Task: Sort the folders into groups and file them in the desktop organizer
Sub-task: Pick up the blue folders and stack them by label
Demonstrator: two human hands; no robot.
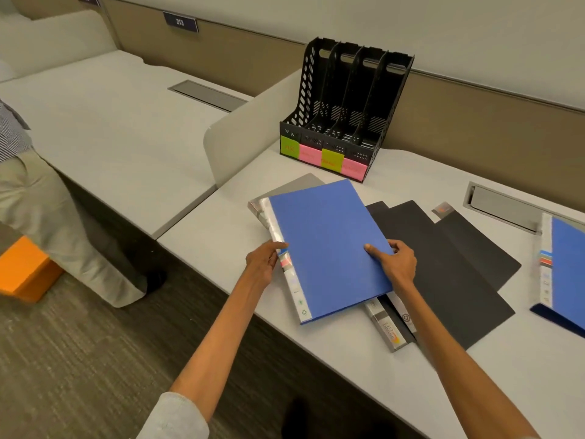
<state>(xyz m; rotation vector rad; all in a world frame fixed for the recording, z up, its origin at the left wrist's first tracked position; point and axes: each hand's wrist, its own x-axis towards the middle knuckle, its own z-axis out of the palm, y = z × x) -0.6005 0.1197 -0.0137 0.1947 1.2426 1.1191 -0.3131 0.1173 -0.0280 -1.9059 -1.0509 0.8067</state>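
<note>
A pale grey table (332, 350) runs along a tan wall panel, split from the neighbouring desk by a low rounded divider (247, 128); dark ribbed carpet (79, 359) covers the floor. Two metal cable hatches are set into the tops, and a dark plate on the wall (180, 22) reads "213". At the far left another person's trouser leg and an orange box (25, 267) show.

The black desktop organizer (345, 112) stands at the back of the table with four empty slots, each fronted by a sticky note: two green, two pink, their writing too blurred to read.

The blue folder (329, 248) lies in front of it, atop a grey folder (297, 185) and overlapping three fanned black folders (449, 274). A second blue folder (566, 270) sits at the right edge, well apart.

The left hand (262, 264) pinches the blue folder's clear spine edge; the right hand (395, 261) grips its opposite edge, fingers (375, 251) curled over the cover
</note>
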